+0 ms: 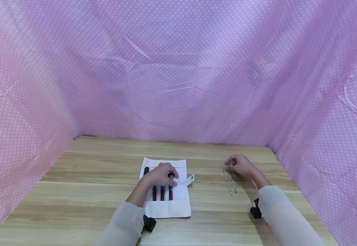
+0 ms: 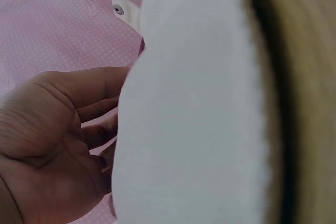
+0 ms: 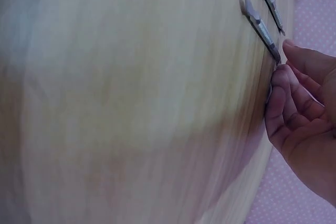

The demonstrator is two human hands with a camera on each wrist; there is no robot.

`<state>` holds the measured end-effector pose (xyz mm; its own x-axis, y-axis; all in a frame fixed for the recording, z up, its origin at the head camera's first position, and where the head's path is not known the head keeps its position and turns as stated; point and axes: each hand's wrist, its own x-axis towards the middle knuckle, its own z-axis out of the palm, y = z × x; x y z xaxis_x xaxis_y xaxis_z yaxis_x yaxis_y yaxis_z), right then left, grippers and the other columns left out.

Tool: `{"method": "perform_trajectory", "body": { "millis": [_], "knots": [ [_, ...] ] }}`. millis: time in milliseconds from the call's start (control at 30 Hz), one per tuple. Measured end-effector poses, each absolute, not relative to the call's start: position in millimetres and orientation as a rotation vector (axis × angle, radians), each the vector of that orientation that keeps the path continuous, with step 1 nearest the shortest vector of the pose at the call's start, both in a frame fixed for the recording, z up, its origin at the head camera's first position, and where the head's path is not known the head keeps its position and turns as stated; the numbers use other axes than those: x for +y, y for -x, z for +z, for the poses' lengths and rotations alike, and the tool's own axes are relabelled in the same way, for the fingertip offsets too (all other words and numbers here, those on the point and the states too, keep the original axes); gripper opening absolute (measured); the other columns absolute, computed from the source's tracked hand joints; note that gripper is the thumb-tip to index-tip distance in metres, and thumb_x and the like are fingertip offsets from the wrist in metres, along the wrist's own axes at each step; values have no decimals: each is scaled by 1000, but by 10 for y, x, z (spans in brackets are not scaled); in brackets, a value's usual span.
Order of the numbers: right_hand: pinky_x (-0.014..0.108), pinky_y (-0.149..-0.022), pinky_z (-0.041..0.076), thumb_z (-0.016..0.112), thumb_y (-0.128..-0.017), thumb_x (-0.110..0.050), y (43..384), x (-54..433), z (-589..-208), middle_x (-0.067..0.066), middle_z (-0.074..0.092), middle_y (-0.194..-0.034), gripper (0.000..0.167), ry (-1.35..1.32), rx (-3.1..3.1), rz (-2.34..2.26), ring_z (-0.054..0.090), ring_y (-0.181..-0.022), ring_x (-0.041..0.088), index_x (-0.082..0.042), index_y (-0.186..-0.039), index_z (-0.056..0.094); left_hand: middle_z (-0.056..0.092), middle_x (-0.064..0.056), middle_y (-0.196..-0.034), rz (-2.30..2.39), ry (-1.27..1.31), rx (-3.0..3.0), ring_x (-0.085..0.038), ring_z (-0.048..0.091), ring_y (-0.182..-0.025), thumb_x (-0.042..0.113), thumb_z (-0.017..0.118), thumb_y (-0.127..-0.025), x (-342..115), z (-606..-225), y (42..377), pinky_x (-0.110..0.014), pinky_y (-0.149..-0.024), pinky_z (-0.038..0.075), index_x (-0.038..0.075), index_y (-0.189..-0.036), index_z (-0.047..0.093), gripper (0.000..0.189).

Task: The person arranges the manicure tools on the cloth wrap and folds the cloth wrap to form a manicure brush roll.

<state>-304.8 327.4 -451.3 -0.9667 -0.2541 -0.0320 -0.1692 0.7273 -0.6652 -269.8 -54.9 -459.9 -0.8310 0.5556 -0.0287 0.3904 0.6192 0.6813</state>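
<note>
My left hand [image 1: 162, 173] is over a white fabric pouch [image 1: 167, 209] that lies open on the table. Several slim tools with dark red lower parts [image 1: 154, 193] stand side by side in it. A dark end of one shows between thumb and forefinger; the two look apart. In the left wrist view the fingertips of my left hand [image 2: 58, 135] are hidden behind the white sleeve. On the right, my right hand [image 1: 239, 165] is at the far ends of two slender metal tools [image 1: 228, 183]. The right wrist view shows its fingers bent beside one metal tool [image 3: 264, 34], thumb apart.
A snap tab [image 1: 191, 179] sticks out from the pouch's right side. The wooden table [image 1: 83, 191] is enclosed by pink dotted cloth [image 1: 172, 85] at the back and sides. Each wrist carries a black device [image 1: 256, 209].
</note>
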Motion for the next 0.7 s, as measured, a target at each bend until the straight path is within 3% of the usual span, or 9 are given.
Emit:
{"method": "perform_trajectory", "body": {
  "millis": [267, 467, 700],
  "knots": [
    [25, -64, 47, 78, -88, -4, 3063, 3274, -4518, 6, 64, -83, 24, 269, 2773, -1079, 56, -75, 15, 6, -106, 66, 64, 8, -73, 1027, -707, 2610, -18, 53, -85, 14, 85, -84, -570, -4615, 2701, -36, -78, 44, 18, -84, 76, 10],
    [26, -64, 48, 80, -87, -5, 3057, 3260, -4532, 6, 64, -82, 24, 201, 2796, -1065, 57, -74, 14, 6, -104, 68, 66, 11, -78, 1010, -783, 2604, -19, 51, -91, 8, 82, -84, -578, -4608, 2696, -42, -86, 39, 12, -81, 78, 6],
    [29, -67, 49, 77, -87, -6, 3037, 3229, -4517, 6, 66, -84, 21, 157, 2847, -1037, 59, -75, 16, 6, -102, 69, 67, 10, -81, 1026, -853, 2621, -19, 50, -87, 5, 76, -86, -573, -4614, 2708, -48, -94, 33, 17, -74, 76, 17]
  ]
}}
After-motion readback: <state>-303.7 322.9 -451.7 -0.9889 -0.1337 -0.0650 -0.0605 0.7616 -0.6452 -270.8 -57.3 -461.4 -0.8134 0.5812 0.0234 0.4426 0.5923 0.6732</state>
